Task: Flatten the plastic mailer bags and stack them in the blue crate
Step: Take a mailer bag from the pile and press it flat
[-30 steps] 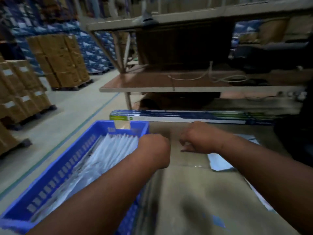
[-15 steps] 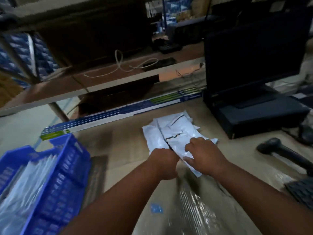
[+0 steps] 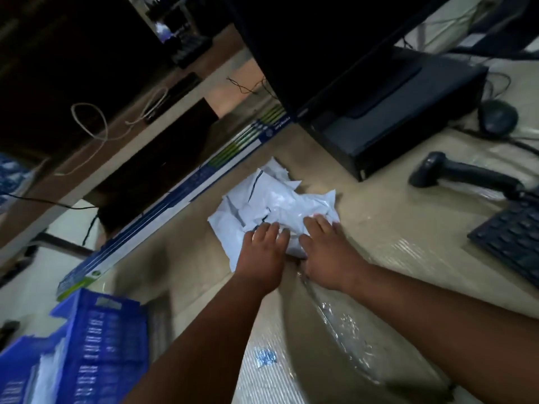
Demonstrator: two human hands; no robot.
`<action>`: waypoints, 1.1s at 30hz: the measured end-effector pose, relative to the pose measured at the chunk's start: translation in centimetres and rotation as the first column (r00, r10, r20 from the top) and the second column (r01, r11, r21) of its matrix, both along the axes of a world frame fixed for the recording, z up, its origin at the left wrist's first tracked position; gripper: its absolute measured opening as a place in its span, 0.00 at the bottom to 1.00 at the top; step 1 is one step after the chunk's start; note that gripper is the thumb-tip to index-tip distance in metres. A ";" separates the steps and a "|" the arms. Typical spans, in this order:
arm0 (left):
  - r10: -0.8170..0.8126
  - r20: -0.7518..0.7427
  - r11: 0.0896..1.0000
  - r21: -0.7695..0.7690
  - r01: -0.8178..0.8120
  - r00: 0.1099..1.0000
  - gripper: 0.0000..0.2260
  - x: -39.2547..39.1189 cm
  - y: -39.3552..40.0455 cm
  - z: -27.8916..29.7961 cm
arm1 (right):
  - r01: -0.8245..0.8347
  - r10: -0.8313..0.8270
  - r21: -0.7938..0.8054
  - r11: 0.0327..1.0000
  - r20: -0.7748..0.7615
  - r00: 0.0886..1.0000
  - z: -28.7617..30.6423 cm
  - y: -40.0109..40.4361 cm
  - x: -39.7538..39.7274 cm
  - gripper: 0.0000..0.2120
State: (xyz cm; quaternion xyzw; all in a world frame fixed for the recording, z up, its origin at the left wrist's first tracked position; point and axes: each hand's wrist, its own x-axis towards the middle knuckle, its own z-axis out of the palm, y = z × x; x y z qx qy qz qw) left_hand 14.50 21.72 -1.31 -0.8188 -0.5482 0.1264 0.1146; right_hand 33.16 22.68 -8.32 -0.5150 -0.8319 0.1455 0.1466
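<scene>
My left hand lies flat, palm down, on the near edge of a crumpled pile of white plastic mailer bags, with the fingers straight and a little spread, so it presses on the plastic and grips nothing. My right hand lies just beside it, to the right, in the same way: fingers stretched forward and resting on the near right part of the pile, holding nothing. The two hands are close together but I cannot tell if they touch each other. The pile sits near the middle of the beige table covered with clear plastic film, and the bags in it are wrinkled and overlap each other. The blue plastic crate with slotted walls stands at the near left corner, well apart from the pile, and some white bags already lie inside it. Along the far left edge of the table runs a long flat box printed in blue, white and green. Far to the right of the pile stands a black monitor on a dark base. On the right side I see a black handheld barcode scanner, a black computer mouse farther away, and a corner of a black keyboard nearer to me.
</scene>
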 end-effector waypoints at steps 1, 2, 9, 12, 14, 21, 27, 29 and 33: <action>-0.018 -0.002 1.000 0.011 0.018 1.000 0.21 -0.1 0.0 0.0 | -0.037 0.037 -0.007 0.999 -0.015 0.999 0.0 0.2 0.2 0.29; -0.039 0.006 0.999 0.028 0.038 0.999 0.20 -0.2 0.0 0.0 | -0.084 0.084 0.003 0.996 -0.029 0.996 -0.1 0.3 0.6 0.26; -0.129 0.138 0.991 0.063 0.121 0.982 0.11 -1.7 -2.6 -1.1 | -0.163 0.123 -0.089 0.983 -0.342 0.931 -0.5 -0.5 5.1 0.15; -0.142 0.310 0.988 0.101 0.116 0.940 0.10 -1.8 -5.9 -0.9 | -0.192 0.059 -0.229 0.954 -0.486 0.872 0.7 -2.3 6.1 0.16; -0.080 0.488 0.996 0.082 0.045 0.869 0.08 -2.0 -8.5 -0.2 | -0.218 0.010 -0.285 0.933 -0.587 0.810 1.5 -3.5 6.5 0.10; 0.384 0.837 0.902 -0.250 -0.353 0.389 0.05 -3.5 -18.3 1.9 | -0.385 0.119 -0.354 0.852 -0.585 0.802 2.9 -9.4 7.0 0.36; 0.548 0.823 0.785 -0.444 -0.432 0.150 0.06 -6.7 -22.1 1.6 | -0.267 0.040 -0.292 0.918 -0.603 0.796 3.0 -12.8 3.0 0.06; 0.600 0.793 0.740 -0.502 -0.448 0.102 0.07 -8.0 -22.8 1.4 | -0.216 0.009 -0.296 0.930 -0.569 0.822 2.8 -13.1 1.9 0.15; 0.671 0.729 0.682 -0.539 -0.494 0.130 0.10 -10.7 -24.1 0.5 | -0.151 0.032 -0.269 0.951 -0.401 0.916 2.2 -13.9 0.0 0.12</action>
